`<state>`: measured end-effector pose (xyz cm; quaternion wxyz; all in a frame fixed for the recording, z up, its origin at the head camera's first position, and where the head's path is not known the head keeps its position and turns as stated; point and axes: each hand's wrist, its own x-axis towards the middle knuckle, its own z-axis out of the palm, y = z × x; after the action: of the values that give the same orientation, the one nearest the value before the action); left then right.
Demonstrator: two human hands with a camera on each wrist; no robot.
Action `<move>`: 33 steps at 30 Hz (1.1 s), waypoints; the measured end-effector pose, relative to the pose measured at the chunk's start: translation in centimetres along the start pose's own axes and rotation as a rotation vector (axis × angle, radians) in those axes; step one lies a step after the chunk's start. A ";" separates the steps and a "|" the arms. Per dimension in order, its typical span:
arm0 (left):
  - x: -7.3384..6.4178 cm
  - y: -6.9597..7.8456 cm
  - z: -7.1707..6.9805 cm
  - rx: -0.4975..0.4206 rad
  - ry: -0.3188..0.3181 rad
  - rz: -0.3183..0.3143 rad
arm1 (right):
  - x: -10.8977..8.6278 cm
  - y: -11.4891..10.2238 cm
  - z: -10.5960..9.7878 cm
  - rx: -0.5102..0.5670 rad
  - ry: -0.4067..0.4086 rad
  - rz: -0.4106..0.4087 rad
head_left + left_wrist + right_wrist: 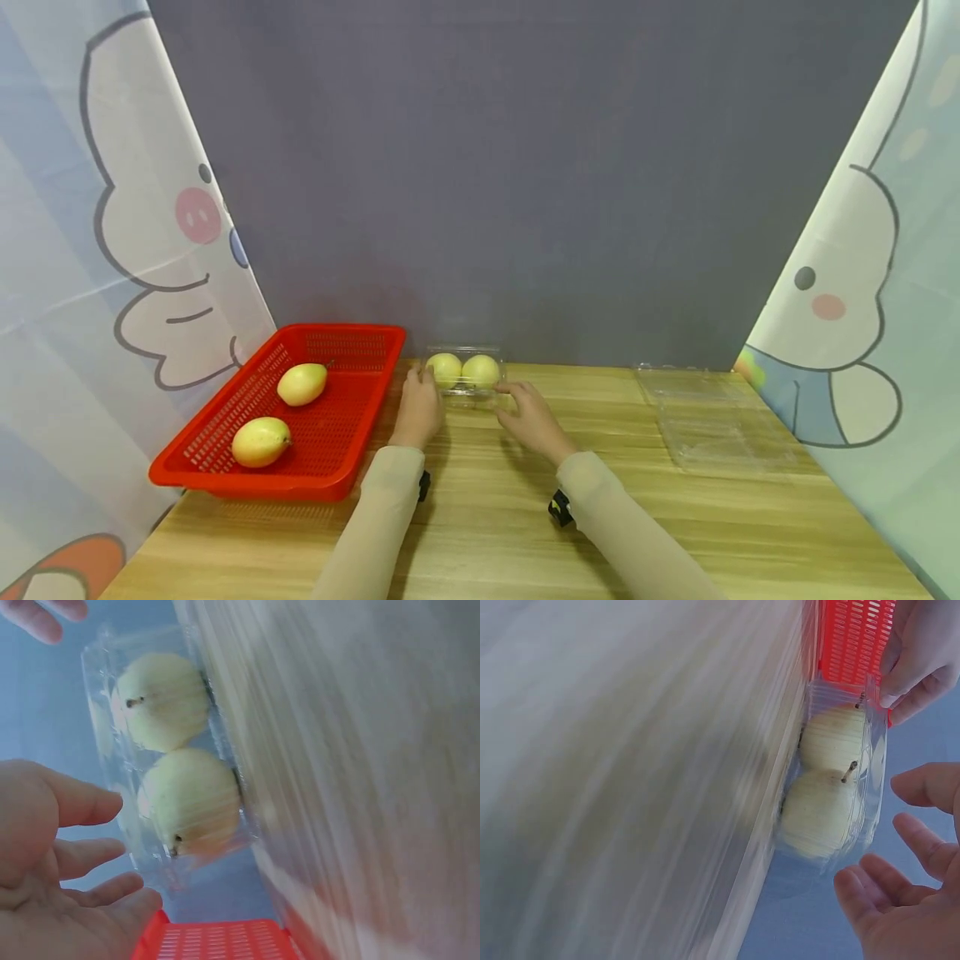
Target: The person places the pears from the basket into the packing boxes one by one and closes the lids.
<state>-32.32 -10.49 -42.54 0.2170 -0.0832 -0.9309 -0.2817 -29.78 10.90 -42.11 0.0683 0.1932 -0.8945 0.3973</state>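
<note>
A clear plastic clamshell box (467, 390) lies on the table near the dark back cloth. Inside it, side by side, sit two pale yellow pears (191, 799), their stems showing through the plastic. My left hand (420, 407) is at the box's left end, fingers apart and loosely bent, fingertips close to the plastic in the left wrist view. At the right end is my right hand (531, 419). Its fingers (926, 844) are spread and slightly curved beside the box, with nothing between them and the thumb.
Left of the box stands a red perforated basket (352, 433) with two more yellow fruits (261, 442) in it. Clear plastic packaging (708, 417) lies at the table's right side. Printed cloths (840, 275) hang on both sides, and a dark cloth (525, 183) closes off the back.
</note>
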 end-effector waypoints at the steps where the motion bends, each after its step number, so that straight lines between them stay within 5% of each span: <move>1: -0.2 0.1 -0.1 -0.004 -0.006 0.004 | -0.2 0.1 -0.1 0.002 -0.006 0.003; 10: -1.5 0.8 -1.0 0.001 -0.102 0.065 | -1.9 0.8 -0.7 -0.027 -0.005 -0.022; 21: -4.2 2.6 -2.1 -0.096 -0.416 0.049 | -3.2 1.1 -1.8 -0.064 0.005 -0.058; 33: -5.3 4.3 -1.9 -0.175 -0.483 0.138 | -5.4 2.0 -3.3 -0.115 0.023 -0.080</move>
<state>-25.74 -8.18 -41.41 -0.0006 -0.2298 -0.9200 -0.3176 -25.75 16.11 -42.73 0.1054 0.2197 -0.9065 0.3446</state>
